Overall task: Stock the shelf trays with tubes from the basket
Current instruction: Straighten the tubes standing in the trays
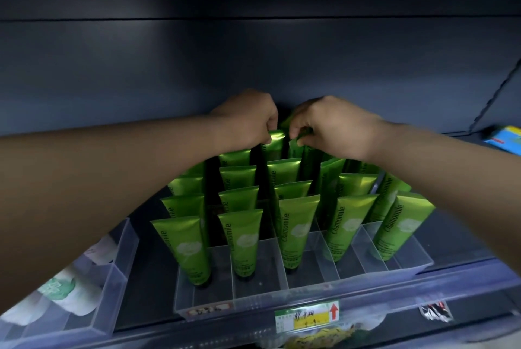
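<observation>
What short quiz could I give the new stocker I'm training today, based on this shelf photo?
1. Multiple choice: the left hand and the right hand each pinch the top of a green tube. Where in the clear tray are they?
A. the front row
B. the back
C. outside the tray
2. True or false: the tubes in the tray stand with their flat crimped ends up.
3. Fill in: the word printed down each tube's front is ____.

Key: 1 B; 2 true; 3 Chamomile.
</observation>
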